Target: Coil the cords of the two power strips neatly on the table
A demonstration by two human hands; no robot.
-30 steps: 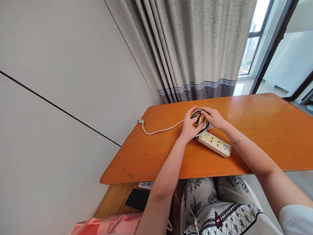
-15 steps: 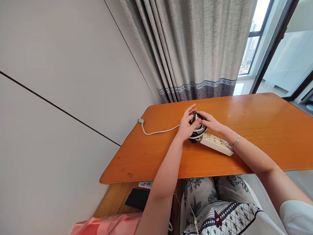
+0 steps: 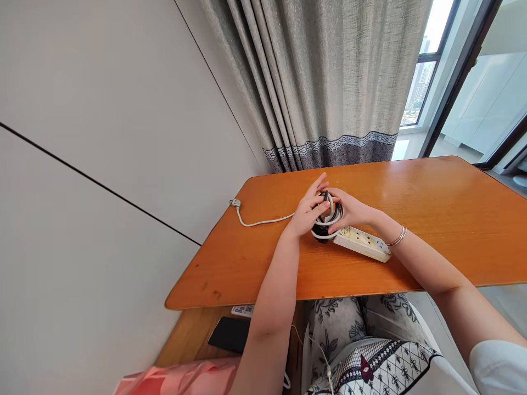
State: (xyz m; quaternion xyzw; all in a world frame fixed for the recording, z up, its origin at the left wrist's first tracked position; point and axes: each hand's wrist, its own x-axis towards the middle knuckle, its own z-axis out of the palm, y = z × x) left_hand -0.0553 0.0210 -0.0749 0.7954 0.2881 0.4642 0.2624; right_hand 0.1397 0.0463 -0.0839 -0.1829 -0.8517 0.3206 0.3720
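Note:
A coil of black and white cable (image 3: 328, 221) is bunched at the left end of a white power strip (image 3: 363, 243), which lies on the wooden table. My left hand (image 3: 308, 213) grips the coil from the left, its thumb across the loops and some fingers stretched out past it. From the right, my right hand (image 3: 348, 208) is wrapped around the same coil, with the thumb on its near side. A length of white cord runs left from the coil to a plug (image 3: 235, 203) near the table's left edge. Parts of the coil are hidden by my fingers.
The orange-brown table (image 3: 432, 219) stands against a white panelled wall (image 3: 102, 219) and a grey curtain (image 3: 349, 82). Below its front edge, a dark phone (image 3: 229, 334) and a pink bag (image 3: 181, 378) lie on a lower wooden surface.
Both hands and the coil have shifted slightly left. My right thumb has come down along the near side of the coil, and the white loops show more openly.

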